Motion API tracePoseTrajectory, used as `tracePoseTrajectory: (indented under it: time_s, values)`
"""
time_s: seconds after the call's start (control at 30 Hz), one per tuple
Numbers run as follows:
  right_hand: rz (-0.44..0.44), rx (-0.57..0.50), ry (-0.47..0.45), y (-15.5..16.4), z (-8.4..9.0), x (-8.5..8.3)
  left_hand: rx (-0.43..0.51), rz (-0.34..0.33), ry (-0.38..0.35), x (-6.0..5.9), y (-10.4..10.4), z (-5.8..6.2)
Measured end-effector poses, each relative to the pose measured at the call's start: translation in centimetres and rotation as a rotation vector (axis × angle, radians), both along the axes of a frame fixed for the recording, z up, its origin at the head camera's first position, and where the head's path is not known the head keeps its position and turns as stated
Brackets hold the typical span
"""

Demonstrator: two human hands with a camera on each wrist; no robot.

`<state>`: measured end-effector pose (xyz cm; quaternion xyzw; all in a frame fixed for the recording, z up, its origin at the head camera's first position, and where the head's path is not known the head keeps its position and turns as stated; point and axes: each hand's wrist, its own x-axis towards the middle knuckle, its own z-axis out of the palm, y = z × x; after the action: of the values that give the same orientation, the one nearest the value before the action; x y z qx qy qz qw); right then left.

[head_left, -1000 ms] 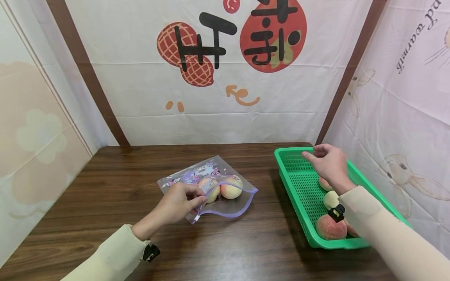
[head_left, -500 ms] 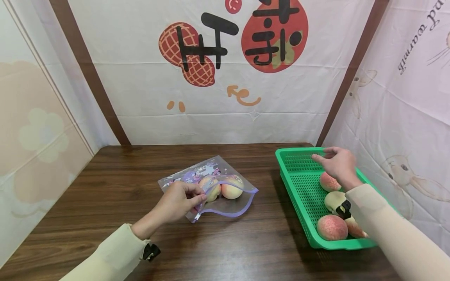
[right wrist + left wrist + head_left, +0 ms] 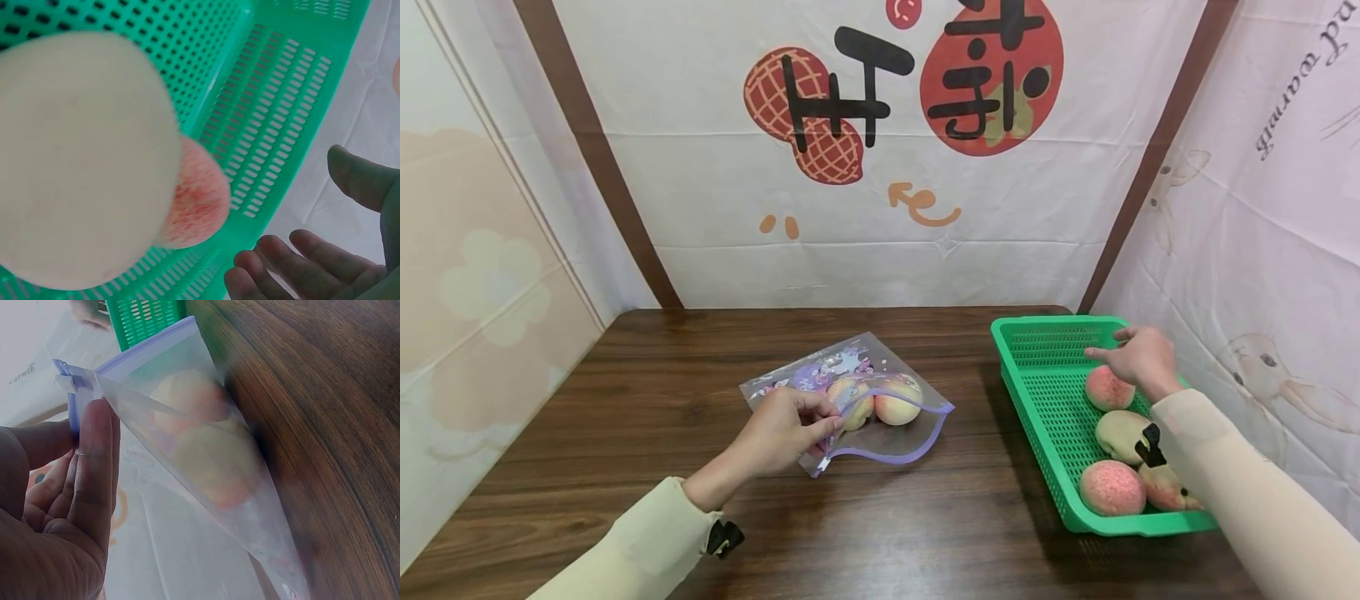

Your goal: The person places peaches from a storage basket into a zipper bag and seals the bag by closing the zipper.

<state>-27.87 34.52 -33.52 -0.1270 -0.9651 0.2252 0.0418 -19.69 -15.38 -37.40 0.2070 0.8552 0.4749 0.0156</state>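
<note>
Left hand (image 3: 786, 433) pinched the clear purple-edged zip bag (image 3: 880, 417) — two peaches inside; right hand (image 3: 1138, 357) hovered, fingers spread, over the green perforated plastic basket (image 3: 1037, 392).

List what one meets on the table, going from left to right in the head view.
Left hand → zip bag with two peaches → green basket → right hand.
</note>
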Motion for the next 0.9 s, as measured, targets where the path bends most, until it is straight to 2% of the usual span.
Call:
tracePoseTrajectory:
  time_s: [0.53,0.73,0.9]
  values:
    - [0.008,-0.123,-0.141,1.9,-1.1,-0.3,-0.021,0.010,0.011,0.0,0.0,0.0]
    - [0.010,-0.121,-0.168,2.5,-1.4,-0.3,-0.020,0.008,0.004,-0.1,0.0,0.1]
    - [0.016,-0.071,-0.157,2.9,-2.0,-0.4,-0.017,0.005,-0.001,-0.1,0.1,0.0]
